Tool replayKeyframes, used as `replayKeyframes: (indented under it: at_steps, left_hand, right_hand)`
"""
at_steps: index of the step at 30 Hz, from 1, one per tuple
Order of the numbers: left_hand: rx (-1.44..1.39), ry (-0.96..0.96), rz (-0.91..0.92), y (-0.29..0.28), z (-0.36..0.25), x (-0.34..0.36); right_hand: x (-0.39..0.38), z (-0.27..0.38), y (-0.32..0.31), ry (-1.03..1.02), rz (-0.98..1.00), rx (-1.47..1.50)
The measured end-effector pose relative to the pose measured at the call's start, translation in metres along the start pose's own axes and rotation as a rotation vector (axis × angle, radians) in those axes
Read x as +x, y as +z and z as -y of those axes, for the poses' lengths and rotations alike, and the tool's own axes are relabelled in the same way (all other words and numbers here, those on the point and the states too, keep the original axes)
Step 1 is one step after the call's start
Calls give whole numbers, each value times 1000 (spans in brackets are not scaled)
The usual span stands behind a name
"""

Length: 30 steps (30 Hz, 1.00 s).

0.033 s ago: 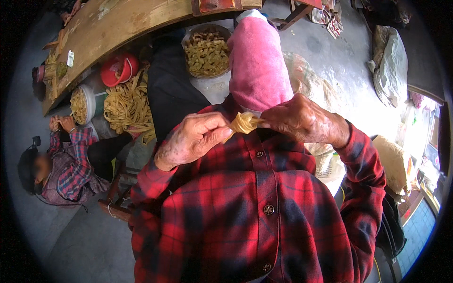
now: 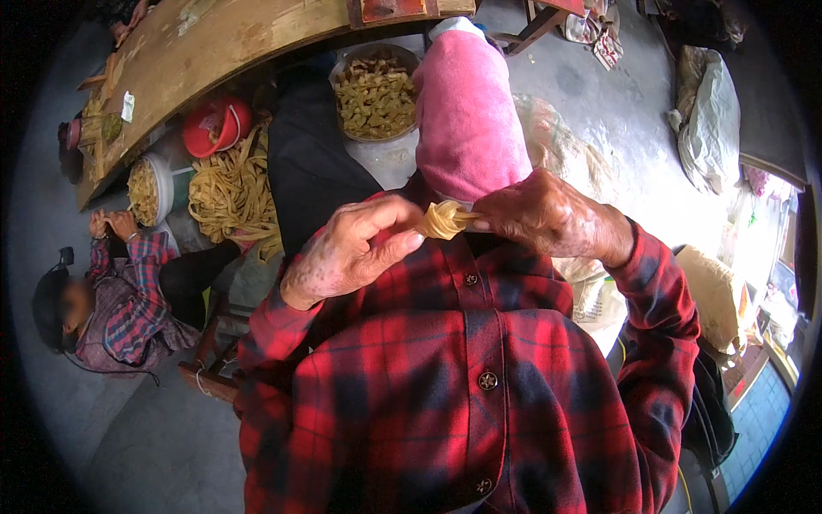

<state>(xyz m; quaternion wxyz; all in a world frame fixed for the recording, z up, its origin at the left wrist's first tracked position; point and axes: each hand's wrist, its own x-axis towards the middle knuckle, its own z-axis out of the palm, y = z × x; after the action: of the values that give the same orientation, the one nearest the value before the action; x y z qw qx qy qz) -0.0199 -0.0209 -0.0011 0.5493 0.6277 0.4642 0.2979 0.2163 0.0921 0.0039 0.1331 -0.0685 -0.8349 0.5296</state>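
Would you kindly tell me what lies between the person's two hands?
In the head view, a knotted tan strip lies between the left hand and the right hand, which pinches its end; whether the left touches it is hard to tell.

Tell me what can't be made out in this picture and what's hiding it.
Head view: right end of the knotted strip, hidden by the right hand.
Head view: whether the left hand touches the strip, too small to tell.
Head view: whatever the pink cloth covers, hidden beneath it.
Head view: the rest of the top-left co-worker, cut off by the edge.
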Motion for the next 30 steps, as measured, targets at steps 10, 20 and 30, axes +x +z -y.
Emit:
replayKeyframes:
  at_steps: [10, 20, 30]
  left_hand:
    - [431, 179, -166, 24, -9, 33]
    - [203, 213, 1, 10, -5, 34]
    - [-16, 66, 147, -24, -15, 7]
  right_hand:
    - [6, -5, 3, 159, 12, 18]
    - [-4, 6, -17, 225, 107, 127]
    - [4, 11, -12, 217, 125, 149]
